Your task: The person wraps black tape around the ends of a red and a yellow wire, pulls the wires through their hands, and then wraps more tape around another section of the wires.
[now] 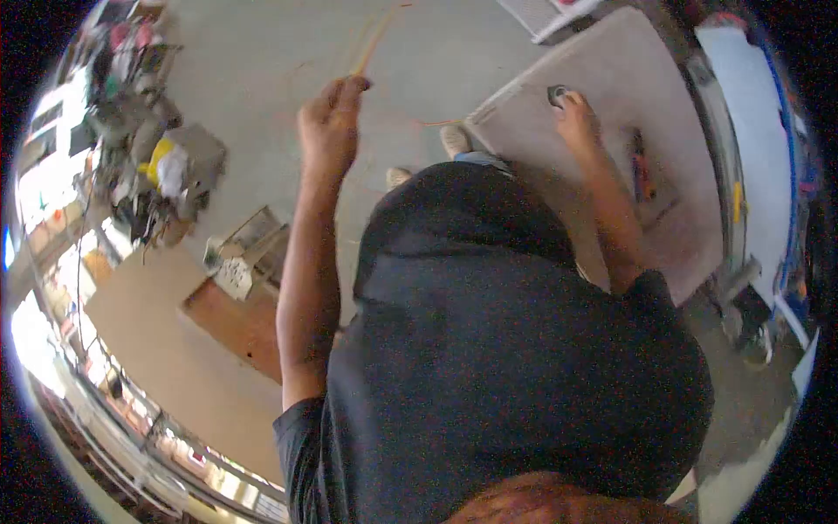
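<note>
My left hand (328, 122) is raised over the concrete floor, fingers closed around a thin orange strand (375, 39) that runs up and away from it. My right hand (576, 118) reaches out to the near corner of a pale grey board (611, 79) and rests on a small dark round object (556, 93) there. My dark shirt (506, 349) fills the lower middle of the view and hides my legs; both shoes (454, 140) show just past it.
An orange-handled tool (643, 175) lies on the board to the right. A metal frame (729, 183) borders the board's right side. Cluttered equipment with a yellow item (161, 166) stands at left, and a small box (244, 253) sits beside a brown board (240, 327).
</note>
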The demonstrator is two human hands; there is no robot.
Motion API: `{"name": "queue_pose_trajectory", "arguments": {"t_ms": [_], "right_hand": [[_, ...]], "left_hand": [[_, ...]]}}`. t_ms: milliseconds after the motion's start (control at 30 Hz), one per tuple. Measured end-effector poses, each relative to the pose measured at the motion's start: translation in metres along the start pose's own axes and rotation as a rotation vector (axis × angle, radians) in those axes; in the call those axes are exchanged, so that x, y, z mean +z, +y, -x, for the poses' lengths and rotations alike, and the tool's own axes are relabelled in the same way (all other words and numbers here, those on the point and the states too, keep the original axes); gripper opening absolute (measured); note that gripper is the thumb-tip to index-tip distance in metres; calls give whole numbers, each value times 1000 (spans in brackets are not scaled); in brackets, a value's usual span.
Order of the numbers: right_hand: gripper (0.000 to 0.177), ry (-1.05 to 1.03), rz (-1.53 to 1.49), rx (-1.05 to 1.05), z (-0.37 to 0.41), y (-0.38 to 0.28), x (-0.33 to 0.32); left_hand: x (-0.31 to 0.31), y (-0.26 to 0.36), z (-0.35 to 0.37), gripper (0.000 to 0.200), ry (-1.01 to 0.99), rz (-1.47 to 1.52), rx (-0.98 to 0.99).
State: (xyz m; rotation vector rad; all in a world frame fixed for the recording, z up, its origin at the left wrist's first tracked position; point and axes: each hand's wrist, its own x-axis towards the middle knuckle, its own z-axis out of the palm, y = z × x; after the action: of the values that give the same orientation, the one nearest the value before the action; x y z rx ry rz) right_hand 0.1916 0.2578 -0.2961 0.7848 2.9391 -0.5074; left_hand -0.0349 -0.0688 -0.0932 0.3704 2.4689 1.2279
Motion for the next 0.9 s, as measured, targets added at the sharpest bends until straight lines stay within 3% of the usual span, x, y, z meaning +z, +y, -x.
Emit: {"name": "queue_pose_trajectory", "arguments": {"t_ms": [33, 100, 267, 367, 533, 600, 700, 900], "right_hand": [[36, -4, -24, -38, -7, -24, -4], [33, -296, -612, -90, -13, -85, -46], [24, -591, -1063, -567, -21, -201, -107], [22, -565, -1199, -563, -23, -227, -121], [22, -581, -1148, -680, -34, -239, -133], [23, -575, -1139, -730, -38, -245, -133], [23, -526, -1075, -746, -39, -255, -137], [17, -525, -963, -744, -45, -263, -144]], "left_hand": [[1, 1, 4, 27, 11, 8, 16], [1, 6, 13, 24, 46, 7, 16], [-7, 16, 25, 31, -24, 210, -19], [-14, 17, 31, 32, 7, 347, -44], [-17, 17, 37, 32, 181, 360, 40], [-12, 18, 38, 20, 304, 423, 55], [-12, 14, 41, 14, 320, 378, 142], [-16, 13, 42, 17, 283, 353, 127]]}}
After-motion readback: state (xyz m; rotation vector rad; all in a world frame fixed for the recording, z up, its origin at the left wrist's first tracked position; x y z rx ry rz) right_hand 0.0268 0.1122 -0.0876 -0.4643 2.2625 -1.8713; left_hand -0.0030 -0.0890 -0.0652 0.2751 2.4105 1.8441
